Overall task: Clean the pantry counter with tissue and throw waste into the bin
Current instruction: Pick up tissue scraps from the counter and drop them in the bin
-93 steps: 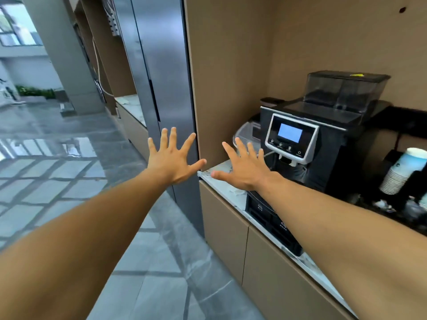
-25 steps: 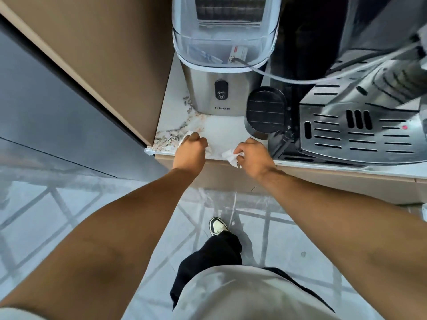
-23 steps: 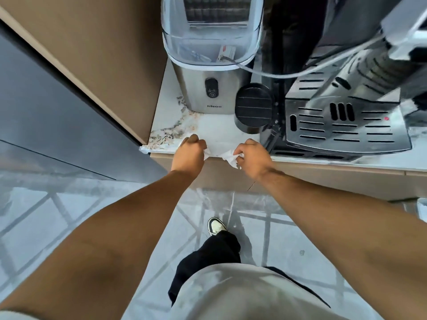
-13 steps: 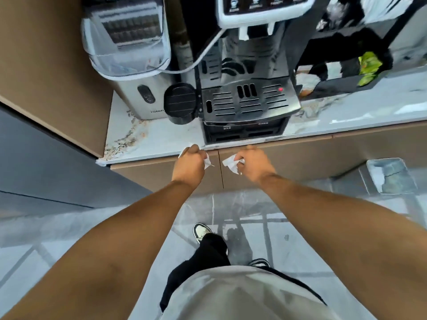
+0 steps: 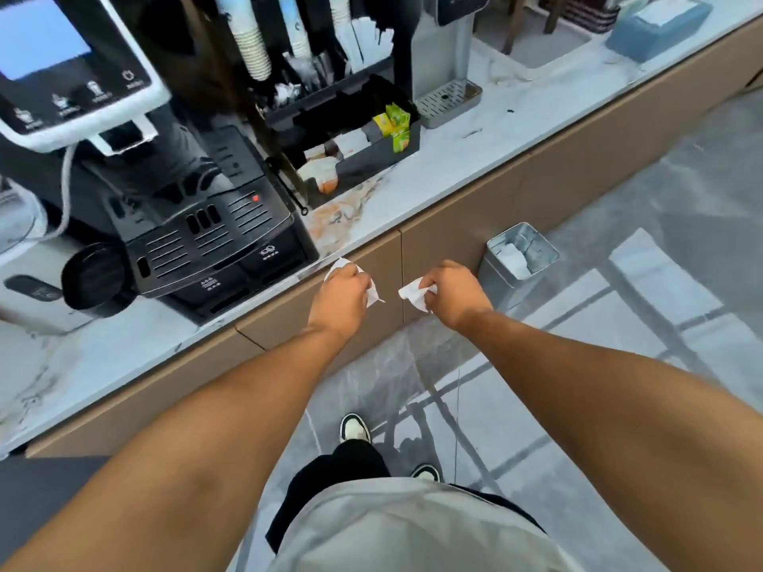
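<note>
White tissue is in both hands. The left hand has its fingers curled closed around one crumpled tissue piece, and the right hand is likewise closed around a second tissue piece. Both hands hang in front of the cabinet face, just below the front edge of the marble desk, and are not touching its top.

Landmark for location: the metal bin standing on the floor against the cabinet. The right hand is just beside the bin, on its near-left side; the left hand is further left, near the coffee machine. White waste already lies inside the bin.

Status, as judged: the wads are gathered and appear ready for disposal; dropping them into the bin is not yet done. Brownish marks on the desk in front of the black condiment organiser, up and left of the bin, may be stone veining or staining; this cannot be told. Small dark specks show further along the desk beyond the bin, so wiping looks incomplete.
</note>
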